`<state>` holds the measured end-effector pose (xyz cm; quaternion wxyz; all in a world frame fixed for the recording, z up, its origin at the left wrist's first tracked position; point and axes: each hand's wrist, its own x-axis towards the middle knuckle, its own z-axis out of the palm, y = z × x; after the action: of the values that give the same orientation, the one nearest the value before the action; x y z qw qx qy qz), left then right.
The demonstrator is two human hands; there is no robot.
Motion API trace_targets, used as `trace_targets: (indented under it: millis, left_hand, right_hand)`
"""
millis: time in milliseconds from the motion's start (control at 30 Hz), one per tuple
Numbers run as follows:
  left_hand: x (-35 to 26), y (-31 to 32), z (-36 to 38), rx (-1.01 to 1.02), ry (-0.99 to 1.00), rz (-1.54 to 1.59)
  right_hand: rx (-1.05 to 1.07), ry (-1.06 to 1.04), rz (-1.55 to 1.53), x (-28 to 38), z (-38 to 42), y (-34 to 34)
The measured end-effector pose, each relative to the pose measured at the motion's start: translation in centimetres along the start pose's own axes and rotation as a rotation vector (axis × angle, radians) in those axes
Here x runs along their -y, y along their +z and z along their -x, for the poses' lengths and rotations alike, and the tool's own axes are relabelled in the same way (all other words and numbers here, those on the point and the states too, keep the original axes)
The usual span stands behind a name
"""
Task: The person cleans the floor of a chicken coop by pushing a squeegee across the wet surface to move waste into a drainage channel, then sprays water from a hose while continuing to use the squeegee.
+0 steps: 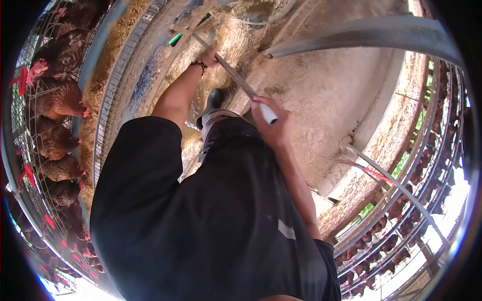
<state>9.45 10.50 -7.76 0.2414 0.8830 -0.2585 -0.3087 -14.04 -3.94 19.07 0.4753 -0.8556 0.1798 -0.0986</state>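
A long pole (233,73) runs diagonally from the upper left to the middle of the view. My left hand (210,56), with a beaded bracelet on the wrist, is closed round its farther part. Near the pole's pale end, my right hand (273,123) grips it close to my body. The far end of the pole meets a crosspiece with a green part (175,39), beside the wire mesh at the upper left. Its exact shape is too blurred to tell. Below my left hand a dark boot (215,99) shows on the wet ground.
Brown hens (63,100) stand in wire cages at the left, behind a feed trough (98,75). A concrete walkway (326,100) lies right of the pole. A metal beam (351,37) crosses the upper right. A broom-like tool (374,173) and more cages are at the right.
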Motion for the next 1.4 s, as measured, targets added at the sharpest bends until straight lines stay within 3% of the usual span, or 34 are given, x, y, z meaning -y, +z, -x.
trace_targets:
  millis: [33,167,433,533,600,667,733,767,867,933,1000,1067,1100,1200,1233,1333,1400]
  left_hand:
    - [0.4,0.6,-0.1,0.027,0.019,-0.107]
    - [3.7,5.4,-1.7,0.008,0.104,0.028]
    - [2.7,10.3,2.4,0.006,0.12,0.202]
    - [2.6,11.1,3.3,0.245,0.041,0.076]
    - [3.6,12.7,4.3,0.245,0.242,0.018]
    - [2.8,12.7,5.3,0.509,0.373,0.043]
    - [1.2,11.1,7.0,0.48,0.401,0.04]
    - [0.8,9.8,7.3,0.407,0.425,0.091]
    - [2.6,6.2,5.7,0.186,0.367,0.095]
    - [-1.8,-0.8,5.9,0.181,-0.066,0.155]
    - [1.6,-0.7,2.2,0.034,-0.061,0.212]
    - [3.3,-0.5,0.1,-0.141,0.094,0.089]
    - [2.0,-1.6,0.2,0.045,0.041,0.059]
    - [1.7,2.0,0.5,-0.014,0.075,0.034]
    - [1.5,2.5,0.4,0.066,0.025,0.068]
    - [1.2,5.3,1.2,0.129,0.015,0.119]
    - [0.5,6.8,1.9,0.224,-0.093,0.098]
  right_hand:
    - [-0.014,0.038,-0.005,0.1,0.0,0.1]
    - [-0.032,0.139,0.005,1.4,1.0,-0.9]
    - [0.048,0.007,0.037,8.1,1.5,-5.5]
    - [0.072,-0.035,0.032,9.7,1.7,-6.6]
    - [0.058,-0.057,0.035,11.1,1.7,-7.4]
    - [0.017,-0.057,0.038,13.1,1.8,-8.7]
    - [-0.063,-0.165,0.167,14.6,1.8,-10.9]
    - [-0.197,-0.117,0.1,14.8,2.4,-11.4]
    - [-0.238,-0.094,0.164,14.1,3.4,-12.5]
    - [-0.218,-0.095,0.07,12.7,2.4,-11.2]
    - [-0.119,0.066,-0.089,10.5,1.1,-8.6]
    - [-0.051,0.131,-0.1,7.0,-0.4,-4.8]
    - [-0.031,0.15,-0.06,5.1,-0.5,-3.1]
    - [-0.057,0.051,0.025,2.8,0.4,-0.5]
    - [-0.033,0.189,0.005,3.1,0.9,-0.9]
    - [-0.057,0.076,0.05,5.2,1.9,-3.2]
    - [-0.011,0.073,0.097,7.7,2.1,-4.6]
